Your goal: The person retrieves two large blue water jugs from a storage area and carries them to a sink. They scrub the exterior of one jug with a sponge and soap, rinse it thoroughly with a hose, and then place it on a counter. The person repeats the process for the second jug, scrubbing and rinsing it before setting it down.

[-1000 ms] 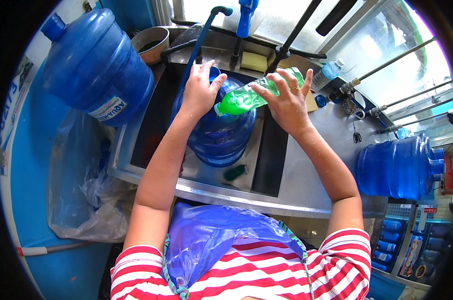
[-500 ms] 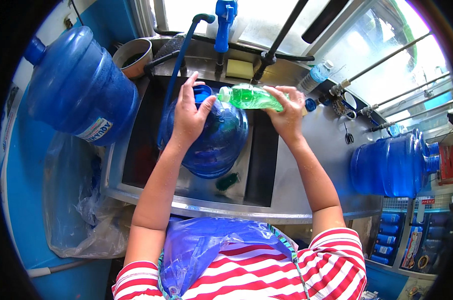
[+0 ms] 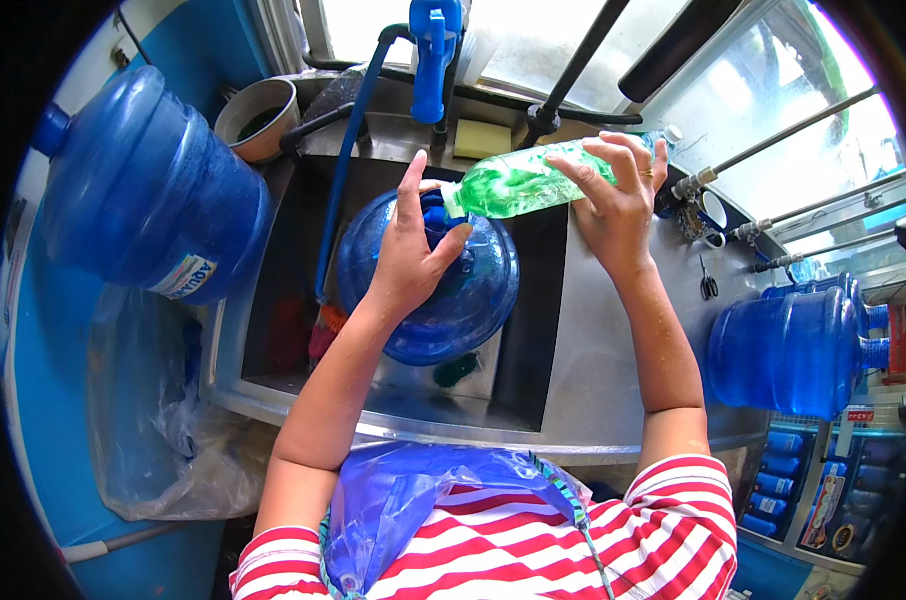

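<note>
A blue jug stands within the sink. The left hand, half open, curves about its neck; whether it grips cannot be told. The right hand is wrapped around a green bottle, tilted, neck end at the jug's mouth. A blue pipe rises close left; a sponge lies behind. A gap separates jug from right sink wall; beyond, the table extends toward scissors.
</note>
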Available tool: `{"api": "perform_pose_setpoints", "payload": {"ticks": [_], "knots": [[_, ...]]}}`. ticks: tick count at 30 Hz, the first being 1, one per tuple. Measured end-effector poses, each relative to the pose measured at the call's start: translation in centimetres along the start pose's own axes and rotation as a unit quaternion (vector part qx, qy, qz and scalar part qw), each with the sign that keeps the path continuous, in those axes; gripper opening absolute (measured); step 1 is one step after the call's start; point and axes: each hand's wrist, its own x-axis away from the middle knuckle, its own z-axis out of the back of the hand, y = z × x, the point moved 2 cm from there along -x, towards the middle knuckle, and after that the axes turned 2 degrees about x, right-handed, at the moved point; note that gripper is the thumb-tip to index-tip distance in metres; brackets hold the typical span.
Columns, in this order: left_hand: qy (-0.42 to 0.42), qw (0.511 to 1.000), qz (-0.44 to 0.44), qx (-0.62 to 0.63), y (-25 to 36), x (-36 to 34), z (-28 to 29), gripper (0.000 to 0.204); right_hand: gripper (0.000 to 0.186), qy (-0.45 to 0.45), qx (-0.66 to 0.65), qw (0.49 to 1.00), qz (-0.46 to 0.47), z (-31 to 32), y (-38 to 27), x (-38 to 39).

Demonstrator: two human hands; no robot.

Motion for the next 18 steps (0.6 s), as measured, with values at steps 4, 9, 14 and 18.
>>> {"api": "perform_pose_setpoints", "payload": {"ticks": [4,9,14,18], "knots": [[-0.007,0.999,0.018,0.027,-0.1,-0.1,-0.2,0.084,0.041,0.008,-0.014,1.000,-0.007,-0.3,0.1,0.2],[-0.008,1.000,0.006,0.005,0.4,-0.1,-0.3,0.086,0.040,0.020,-0.021,0.999,-0.017,-0.6,0.2,0.8],[-0.006,1.000,0.014,0.000,0.4,0.0,-0.3,0.086,0.041,-0.006,-0.053,0.997,-0.050,-1.2,1.1,1.8],[-0.002,0.999,0.027,0.028,0.2,0.2,-0.1,0.084,0.049,-0.009,-0.215,0.961,-0.174,-3.7,2.3,2.6]]}}
